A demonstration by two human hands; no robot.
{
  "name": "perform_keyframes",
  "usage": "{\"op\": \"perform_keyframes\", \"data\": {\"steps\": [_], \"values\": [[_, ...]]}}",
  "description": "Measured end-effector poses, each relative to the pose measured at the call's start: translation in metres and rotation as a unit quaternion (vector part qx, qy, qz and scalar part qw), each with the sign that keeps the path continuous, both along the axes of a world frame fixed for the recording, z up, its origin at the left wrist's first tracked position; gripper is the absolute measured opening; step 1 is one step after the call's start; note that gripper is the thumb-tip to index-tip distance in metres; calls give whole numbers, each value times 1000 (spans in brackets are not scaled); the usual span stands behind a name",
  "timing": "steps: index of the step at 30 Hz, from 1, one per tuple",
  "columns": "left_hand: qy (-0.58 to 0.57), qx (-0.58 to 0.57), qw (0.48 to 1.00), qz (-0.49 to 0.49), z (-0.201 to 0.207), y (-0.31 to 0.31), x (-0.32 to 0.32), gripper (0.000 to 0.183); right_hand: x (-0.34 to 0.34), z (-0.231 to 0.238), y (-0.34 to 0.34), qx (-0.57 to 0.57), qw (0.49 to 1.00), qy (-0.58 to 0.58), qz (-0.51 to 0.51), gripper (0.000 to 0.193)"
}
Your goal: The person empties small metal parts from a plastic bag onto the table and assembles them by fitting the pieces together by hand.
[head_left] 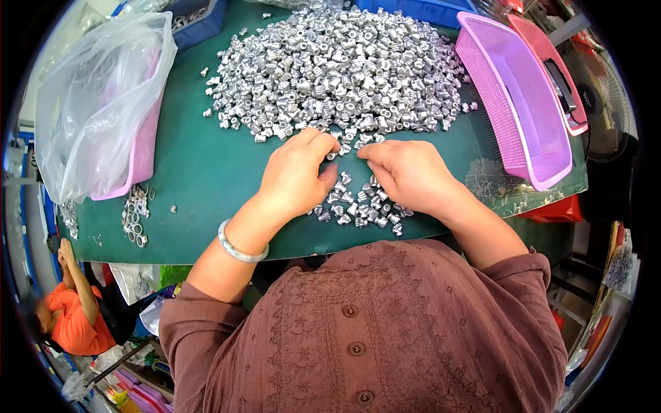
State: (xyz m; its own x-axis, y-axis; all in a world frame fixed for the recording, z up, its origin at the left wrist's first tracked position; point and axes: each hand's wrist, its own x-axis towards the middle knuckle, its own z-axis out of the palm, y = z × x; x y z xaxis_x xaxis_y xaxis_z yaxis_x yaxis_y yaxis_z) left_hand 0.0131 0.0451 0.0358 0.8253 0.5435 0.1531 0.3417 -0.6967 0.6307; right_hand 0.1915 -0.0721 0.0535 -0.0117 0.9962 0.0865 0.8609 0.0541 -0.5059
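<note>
A broad heap of small silver ribbed metal fittings [337,76] covers the far middle of the green table. Just in front of it, my left hand [292,172] is curled, with one small metal fitting [332,156] between thumb and forefinger. Opposite, my right hand [413,175] has its fingers drawn together by a few fittings at the heap's near edge. Whatever sits in its fingertips is hidden. Between my wrists, nearer my body, lies a smaller pile of the same fittings [365,206].
A pink basket [143,148] under a clear plastic bag [103,103] stands left, beside several metal rings [134,224]. A purple basket [513,103] stands right. Blue trays [200,24] line the back. A person in orange [79,323] is at lower left.
</note>
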Motion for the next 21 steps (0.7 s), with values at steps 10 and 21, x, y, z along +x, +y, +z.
{"op": "perform_keyframes", "data": {"steps": [10, 21], "values": [[-26, 20, 997, -70, 6, -3, -2, 22, 7, -2, -1, 25, 997, 29, -69, 22], [-69, -37, 997, 2, 1, -1, 8, 20, 9, 0, -3, 28, 998, 20, -55, 22]]}}
